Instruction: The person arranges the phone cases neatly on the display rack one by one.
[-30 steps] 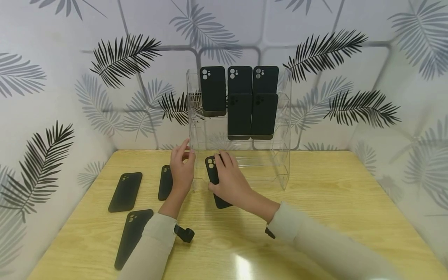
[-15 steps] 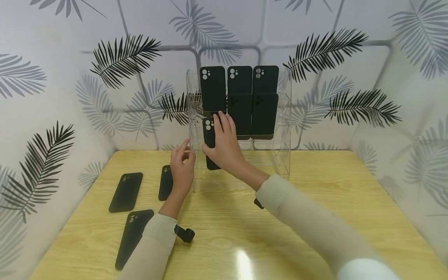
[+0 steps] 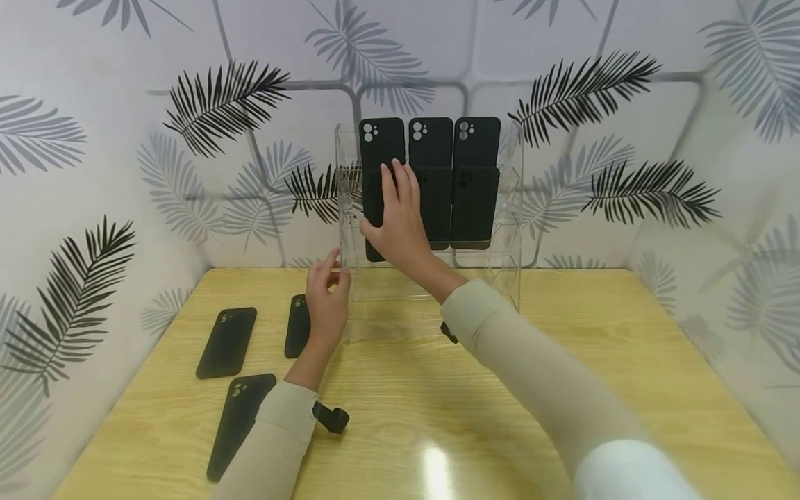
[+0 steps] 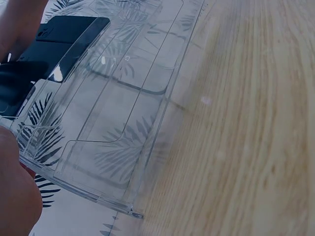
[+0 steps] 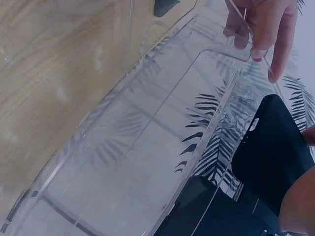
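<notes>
A clear plastic display rack (image 4: 123, 147) stands against the wall at the back of the table. My left hand (image 3: 328, 298) holds the rack's left side edge, with fingers around the clear panel in the right wrist view. My right hand (image 3: 403, 222) grips a black phone case (image 5: 270, 147) by its sides. In the head view this case overlaps the lower part of a top-row case (image 3: 382, 142) on the left. Beside it, two more top-row cases stand behind a second-row case (image 3: 435, 208) and its right neighbour (image 3: 475, 208).
On the wooden table (image 3: 562, 389), to the left of the rack, lie three black phone cases: one (image 3: 226, 344) farthest left, a nearer one (image 3: 240, 420) partly under the left sleeve, and one (image 3: 298, 326) beside the left wrist. A leaf-patterned wall (image 3: 150, 229) closes off the back.
My right hand has raised the phone case from low in front of the rack to its second row on the left. My left hand has stayed at the rack's side.
</notes>
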`<state>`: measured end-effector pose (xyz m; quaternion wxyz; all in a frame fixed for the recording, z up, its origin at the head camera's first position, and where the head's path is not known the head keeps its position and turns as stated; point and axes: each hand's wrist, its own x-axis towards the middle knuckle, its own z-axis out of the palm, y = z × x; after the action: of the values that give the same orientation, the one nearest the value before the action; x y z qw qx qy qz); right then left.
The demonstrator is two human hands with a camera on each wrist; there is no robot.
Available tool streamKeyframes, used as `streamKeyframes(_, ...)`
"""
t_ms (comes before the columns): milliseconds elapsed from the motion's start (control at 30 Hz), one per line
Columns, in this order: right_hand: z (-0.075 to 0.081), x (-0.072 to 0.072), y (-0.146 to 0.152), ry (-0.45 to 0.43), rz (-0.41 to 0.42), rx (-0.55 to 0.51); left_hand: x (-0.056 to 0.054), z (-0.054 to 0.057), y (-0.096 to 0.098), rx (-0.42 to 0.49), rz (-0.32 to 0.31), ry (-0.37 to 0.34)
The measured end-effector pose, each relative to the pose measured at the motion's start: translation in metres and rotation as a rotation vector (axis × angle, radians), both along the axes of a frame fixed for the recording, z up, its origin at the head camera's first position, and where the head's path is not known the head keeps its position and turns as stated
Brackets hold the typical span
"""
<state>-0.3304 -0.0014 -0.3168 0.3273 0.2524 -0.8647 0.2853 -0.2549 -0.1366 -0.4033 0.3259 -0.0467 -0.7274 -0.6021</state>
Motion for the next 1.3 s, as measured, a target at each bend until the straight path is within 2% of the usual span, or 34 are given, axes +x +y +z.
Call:
streamKeyframes(300,0.002,-0.017,-0.009,0.009,-0.050,-0.042,0.001,0.000,0.000,0.003,0.006,0.019)
streamKeyframes(533,0.004,-0.022,-0.017,0.025,-0.074,-0.042,0.000,-0.001,0.000,0.000,0.006,0.026)
streamKeyframes(733,0.000,-0.027,-0.019,0.041,-0.115,-0.034,-0.001,0.000,0.000,-0.009,0.006,0.031)
streamKeyframes(933,0.005,-0.031,-0.020,0.118,-0.091,-0.102,-0.001,-0.001,0.000,-0.005,-0.003,0.016)
streamKeyframes(1100,0.010,-0.034,-0.026,0.121,-0.075,-0.143,-0.002,-0.001,-0.002,-0.016,0.007,0.014)
streamKeyframes(1200,0.005,-0.035,-0.030,0.111,-0.082,-0.148,-0.003,-0.002,-0.003,-0.021,0.013,0.013)
streamKeyframes(1300,-0.001,-0.035,-0.033,0.101,-0.103,-0.138,-0.013,-0.012,-0.005,-0.016,0.013,0.010)
